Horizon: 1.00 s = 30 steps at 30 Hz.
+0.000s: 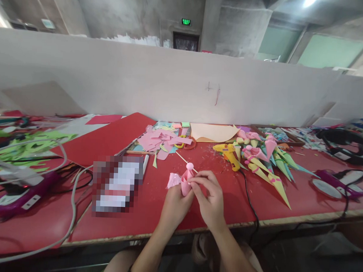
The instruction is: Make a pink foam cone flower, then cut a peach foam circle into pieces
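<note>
My left hand (178, 201) is closed around a small pink paper figure (185, 183) with a rolled body and a round pale-pink ball on top. The fingers of my right hand (207, 192) pinch at the figure's right side; whatever lies between the fingertips is too small to make out. Just left of the figure shows a light pink crinkled piece (174, 180), partly behind my left hand. A thin wooden stick (181, 157) lies beyond the figure, its near end hidden behind my right hand.
A yellow glue gun (228, 153) lies to the right, beside a heap of finished paper cones (266, 162). Pink paper strips (160, 139) sit at the back. A blurred phone (120, 185), red card (110, 137), cables and a purple power strip (24, 194) occupy the left.
</note>
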{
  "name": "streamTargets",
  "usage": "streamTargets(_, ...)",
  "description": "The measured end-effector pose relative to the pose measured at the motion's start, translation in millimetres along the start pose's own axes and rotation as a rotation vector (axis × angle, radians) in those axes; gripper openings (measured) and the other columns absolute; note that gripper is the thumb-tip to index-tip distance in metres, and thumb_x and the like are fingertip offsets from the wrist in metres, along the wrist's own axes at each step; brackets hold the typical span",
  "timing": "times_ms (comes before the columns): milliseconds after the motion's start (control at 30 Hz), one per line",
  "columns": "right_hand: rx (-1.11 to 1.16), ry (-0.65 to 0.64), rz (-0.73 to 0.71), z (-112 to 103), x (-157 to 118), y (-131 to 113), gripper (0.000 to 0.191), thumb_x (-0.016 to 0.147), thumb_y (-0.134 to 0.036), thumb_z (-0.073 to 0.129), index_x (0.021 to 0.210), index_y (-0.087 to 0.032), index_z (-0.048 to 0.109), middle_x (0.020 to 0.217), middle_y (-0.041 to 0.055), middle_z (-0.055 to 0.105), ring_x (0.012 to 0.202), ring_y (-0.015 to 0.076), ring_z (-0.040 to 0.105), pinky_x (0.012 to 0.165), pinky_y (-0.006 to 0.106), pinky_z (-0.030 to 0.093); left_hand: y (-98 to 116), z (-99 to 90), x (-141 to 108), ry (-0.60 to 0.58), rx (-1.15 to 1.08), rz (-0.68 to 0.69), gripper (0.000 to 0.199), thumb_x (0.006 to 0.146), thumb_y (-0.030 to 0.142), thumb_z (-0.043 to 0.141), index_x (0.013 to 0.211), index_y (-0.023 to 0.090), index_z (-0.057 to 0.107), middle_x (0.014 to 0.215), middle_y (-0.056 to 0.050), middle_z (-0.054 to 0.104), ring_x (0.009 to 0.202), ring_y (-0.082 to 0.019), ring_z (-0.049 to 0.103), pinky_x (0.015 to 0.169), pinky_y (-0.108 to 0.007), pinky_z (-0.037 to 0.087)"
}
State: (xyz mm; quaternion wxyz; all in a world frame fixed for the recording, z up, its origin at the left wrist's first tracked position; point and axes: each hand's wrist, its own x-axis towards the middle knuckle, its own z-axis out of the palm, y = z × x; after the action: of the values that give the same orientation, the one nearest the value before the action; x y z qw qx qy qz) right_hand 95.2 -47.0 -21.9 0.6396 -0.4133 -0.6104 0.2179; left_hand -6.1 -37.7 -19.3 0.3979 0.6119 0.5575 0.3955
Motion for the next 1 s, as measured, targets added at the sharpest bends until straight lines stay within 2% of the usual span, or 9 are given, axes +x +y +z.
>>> streamTargets(367, 0.008, -0.041, 0.005, -1.8, 1.7, 1.9, 0.009, 0.079, -0.021, 0.057, 0.080, -0.022, 0.065, 0.087, 0.0041, 0.055, 0.086, 0.0168, 0.055, 0.076, 0.027, 0.045, -2.2, -1.6, 1.6, 0.066, 0.099, 0.098, 0.030, 0.068, 0.032, 0.046, 0.046, 0.019, 0.030, 0.046, 0.005, 0.025, 0.044, -0.007, 0.023, 0.041, -0.021, 0.016)
streamTargets(567, 0.095, -0.042, 0.023, 1.2, -0.1, 1.9, 0.007, 0.079, -0.020, 0.055, 0.080, -0.021, 0.062, 0.088, 0.0046, 0.053, 0.090, 0.0177, 0.053, 0.077, 0.029, 0.044, 1.9, -2.0, 0.2, 0.107, 0.095, 0.156, 0.032, 0.067, 0.031, 0.046, 0.045, 0.020, 0.025, 0.046, 0.006, 0.023, 0.044, -0.006, 0.022, 0.041, -0.021, 0.016)
streamTargets(667, 0.229, -0.024, 0.035, 1.7, 0.1, 1.2, 0.008, 0.081, -0.023, 0.053, 0.083, -0.021, 0.060, 0.086, 0.0041, 0.053, 0.085, 0.0170, 0.054, 0.074, 0.029, 0.045, 3.4, -1.6, 0.0, 0.099, 0.055, 0.147, 0.028, 0.067, 0.029, 0.045, 0.046, 0.019, 0.030, 0.046, 0.006, 0.026, 0.044, -0.007, 0.024, 0.040, -0.021, 0.018)
streamTargets(733, 0.331, -0.001, 0.085, 1.7, 0.3, 1.3, 0.011, 0.082, -0.026, 0.051, 0.089, -0.021, 0.058, 0.086, 0.0034, 0.054, 0.081, 0.0156, 0.055, 0.073, 0.029, 0.046, 2.9, -0.9, 0.2, 0.095, 0.024, 0.135, 0.025, 0.067, 0.029, 0.045, 0.047, 0.019, 0.034, 0.046, 0.006, 0.029, 0.044, -0.007, 0.027, 0.040, -0.020, 0.020)
streamTargets(800, 0.406, -0.003, 0.158, 2.1, 0.1, 2.1, 0.020, 0.079, -0.028, 0.055, 0.098, -0.022, 0.055, 0.093, 0.0043, 0.056, 0.084, 0.0161, 0.056, 0.077, 0.030, 0.046, 1.0, -0.4, 0.6, 0.078, -0.004, 0.135, 0.022, 0.066, 0.029, 0.046, 0.048, 0.018, 0.039, 0.046, 0.006, 0.033, 0.045, -0.008, 0.030, 0.042, -0.020, 0.023)
streamTargets(900, 0.448, -0.096, 0.264, 4.2, -1.1, 3.5, 0.039, 0.071, -0.028, 0.064, 0.108, -0.023, 0.053, 0.107, 0.0063, 0.058, 0.093, 0.0188, 0.057, 0.084, 0.033, 0.045, -3.0, -0.3, 1.1, 0.017, -0.055, 0.177, 0.015, 0.065, 0.026, 0.048, 0.054, 0.016, 0.049, 0.052, 0.003, 0.045, 0.051, -0.010, 0.040, 0.047, -0.021, 0.031)
streamTargets(1000, 0.450, -0.162, 0.342, 6.9, -1.7, 3.5, 0.034, 0.071, -0.029, 0.064, 0.103, -0.021, 0.057, 0.098, 0.0046, 0.063, 0.086, 0.0179, 0.060, 0.078, 0.030, 0.048, -3.8, -1.2, 0.6, -0.057, -0.109, 0.199, 0.011, 0.065, 0.022, 0.049, 0.060, 0.015, 0.056, 0.059, 0.001, 0.054, 0.057, -0.012, 0.046, 0.053, -0.022, 0.036)
